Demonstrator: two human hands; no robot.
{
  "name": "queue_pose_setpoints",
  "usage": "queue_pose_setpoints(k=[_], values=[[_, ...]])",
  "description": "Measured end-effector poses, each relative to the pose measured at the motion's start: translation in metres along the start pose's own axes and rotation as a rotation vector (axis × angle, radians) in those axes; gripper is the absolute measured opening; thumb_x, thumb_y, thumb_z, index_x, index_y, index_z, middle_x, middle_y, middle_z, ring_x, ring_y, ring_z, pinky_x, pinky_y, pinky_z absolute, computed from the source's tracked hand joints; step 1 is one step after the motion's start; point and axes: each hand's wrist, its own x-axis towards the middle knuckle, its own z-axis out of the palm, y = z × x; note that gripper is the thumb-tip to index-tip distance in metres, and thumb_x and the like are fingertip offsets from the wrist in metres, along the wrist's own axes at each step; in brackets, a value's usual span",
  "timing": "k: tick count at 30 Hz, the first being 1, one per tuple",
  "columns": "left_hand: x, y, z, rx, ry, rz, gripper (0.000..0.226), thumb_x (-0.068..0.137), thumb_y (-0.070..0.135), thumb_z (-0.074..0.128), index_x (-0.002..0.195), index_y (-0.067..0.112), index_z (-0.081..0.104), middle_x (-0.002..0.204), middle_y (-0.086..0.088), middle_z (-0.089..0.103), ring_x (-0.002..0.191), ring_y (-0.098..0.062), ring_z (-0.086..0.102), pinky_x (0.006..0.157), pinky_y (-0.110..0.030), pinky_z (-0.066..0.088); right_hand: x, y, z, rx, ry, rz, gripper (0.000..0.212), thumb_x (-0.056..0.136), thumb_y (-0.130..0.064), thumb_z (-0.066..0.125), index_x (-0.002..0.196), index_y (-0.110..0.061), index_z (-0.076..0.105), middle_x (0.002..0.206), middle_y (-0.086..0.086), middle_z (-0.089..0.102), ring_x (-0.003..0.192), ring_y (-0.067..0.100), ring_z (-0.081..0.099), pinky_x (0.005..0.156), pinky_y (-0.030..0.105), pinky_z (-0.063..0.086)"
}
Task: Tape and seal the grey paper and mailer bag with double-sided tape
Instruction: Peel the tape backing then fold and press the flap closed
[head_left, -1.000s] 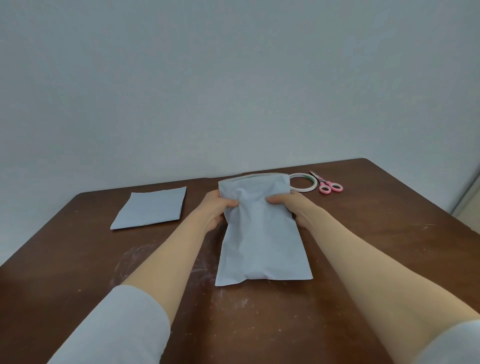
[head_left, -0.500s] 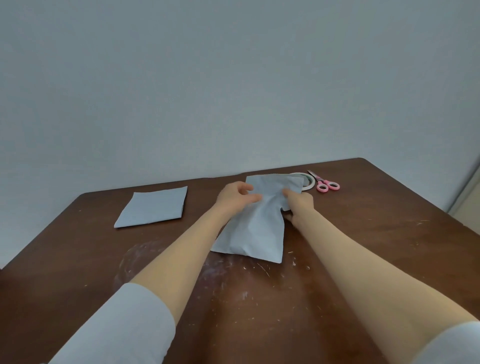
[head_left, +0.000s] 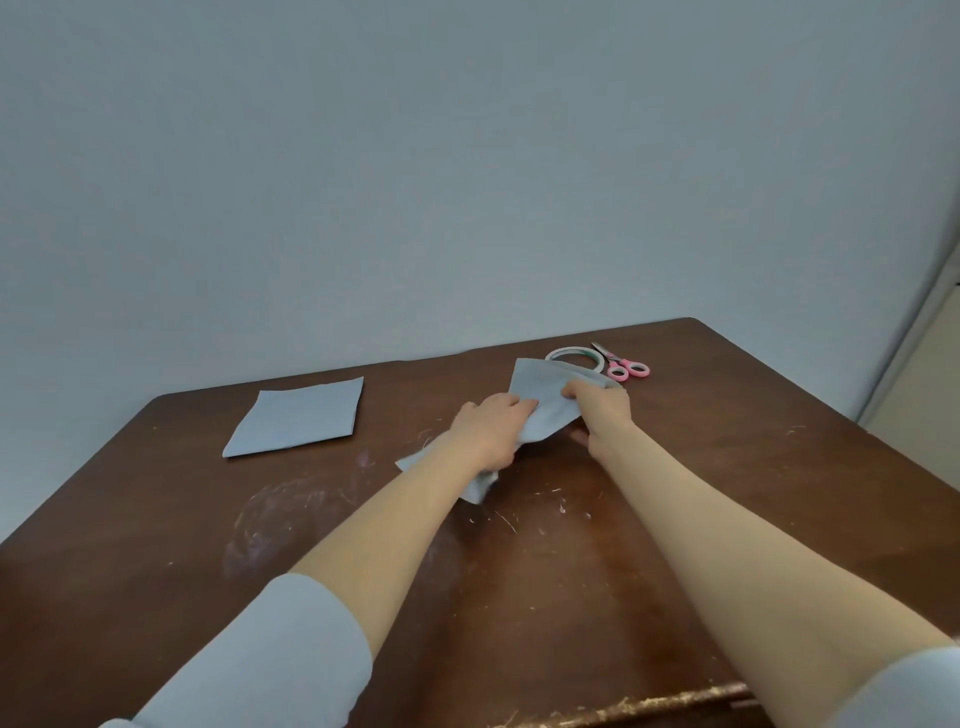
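Observation:
The grey mailer bag (head_left: 540, 395) is lifted and turned slantwise over the middle of the brown table (head_left: 727, 467), its far end up near the tape. My left hand (head_left: 491, 431) grips its middle from the left. My right hand (head_left: 600, 410) grips its far right edge, fingers curled over the top. The bag's lower end (head_left: 475, 488) trails under my left wrist. The folded grey paper (head_left: 298, 415) lies flat at the far left. A roll of double-sided tape (head_left: 574, 357) sits just behind the bag.
Pink-handled scissors (head_left: 626, 364) lie right of the tape roll near the table's far edge. White scuffs mark the tabletop in front of my arms. A plain wall stands behind the table.
Both hands have lifted the bag off the table, swung it away from me and turned it slantwise. It lay flat and lengthwise a second ago.

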Motion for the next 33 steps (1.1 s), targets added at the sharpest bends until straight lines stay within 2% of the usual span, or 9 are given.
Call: queue_pose_setpoints(k=[6,9,12,16,19,23,27,30,33], values=[[-0.008,-0.017,0.006,0.012,0.228,-0.047,0.055,0.091,0.015,0.052,0.142,0.031,0.038,0.144,0.006,0.045,0.134,-0.017,0.039,0.113,-0.04,0.025,-0.015,0.005,-0.001,0.051,-0.269,0.022,0.035,0.087,-0.003,0.063,0.12,-0.009,0.054,0.106,0.011,0.066,0.088,0.022,0.067,0.062,0.03,0.059],[-0.014,-0.009,0.01,-0.062,0.432,-0.163,0.03,0.091,0.036,0.053,0.12,0.029,0.059,0.118,0.004,0.064,0.107,-0.02,0.058,0.087,-0.032,0.041,-0.019,0.006,0.001,-0.056,-0.478,-0.003,0.028,0.087,-0.005,0.064,0.114,-0.012,0.059,0.107,0.01,0.067,0.092,0.021,0.066,0.071,0.032,0.058],[-0.022,-0.009,0.009,-0.199,0.5,-0.325,0.023,0.095,0.03,0.049,0.103,0.028,0.07,0.096,0.002,0.07,0.086,-0.021,0.061,0.063,-0.029,0.037,-0.018,0.01,-0.005,-0.268,-0.691,0.022,0.033,0.089,0.002,0.054,0.114,-0.018,0.058,0.11,0.005,0.063,0.094,0.018,0.061,0.079,0.031,0.055],[-0.023,-0.027,0.009,-0.608,0.494,-0.358,0.024,0.097,0.024,0.051,0.111,0.022,0.07,0.102,0.0,0.071,0.094,-0.019,0.061,0.07,-0.026,0.039,-0.012,0.017,-0.006,-0.53,-0.575,-0.088,0.054,0.087,0.01,0.052,0.134,-0.016,0.048,0.118,0.007,0.055,0.095,0.018,0.061,0.07,0.024,0.057],[-0.022,-0.029,0.003,-0.837,0.45,-0.319,0.023,0.096,0.02,0.055,0.112,0.015,0.071,0.112,-0.002,0.069,0.108,-0.019,0.058,0.081,-0.025,0.039,-0.007,0.021,-0.002,-0.479,-0.382,-0.153,0.056,0.085,-0.009,0.071,0.134,-0.009,0.045,0.11,0.007,0.055,0.095,0.02,0.062,0.064,0.023,0.056],[-0.022,-0.03,-0.007,-1.057,0.404,-0.259,0.027,0.092,0.017,0.061,0.118,0.009,0.067,0.123,-0.007,0.065,0.117,-0.023,0.057,0.101,-0.033,0.043,0.002,0.022,-0.004,-0.487,-0.16,-0.266,0.084,0.076,-0.02,0.081,0.144,-0.013,0.032,0.135,0.011,0.045,0.083,0.017,0.062,0.076,0.033,0.058],[-0.029,-0.039,-0.008,-1.19,0.336,-0.182,0.017,0.091,0.004,0.06,0.105,0.009,0.067,0.104,0.002,0.065,0.101,-0.01,0.059,0.088,-0.014,0.047,0.004,0.021,-0.006,-0.543,-0.315,-0.336,0.09,0.078,-0.003,0.074,0.15,-0.022,0.025,0.136,0.007,0.047,0.09,0.018,0.06,0.084,0.038,0.056],[-0.033,-0.05,-0.004,-1.125,0.347,-0.213,0.026,0.087,-0.004,0.061,0.108,0.009,0.068,0.119,-0.002,0.062,0.124,-0.019,0.05,0.109,-0.035,0.036,0.001,0.022,0.0,-0.49,-0.413,-0.302,0.093,0.077,0.002,0.074,0.151,-0.02,0.024,0.114,0.003,0.058,0.085,0.016,0.062,0.076,0.033,0.056],[-0.044,-0.059,0.0,-1.061,0.348,-0.255,0.037,0.085,-0.011,0.055,0.111,0.014,0.065,0.123,-0.004,0.058,0.119,-0.021,0.053,0.102,-0.037,0.04,-0.003,0.025,0.008,-0.426,-0.463,-0.226,0.076,0.079,0.01,0.066,0.145,-0.011,0.035,0.105,0.008,0.062,0.083,0.018,0.063,0.074,0.027,0.056]])
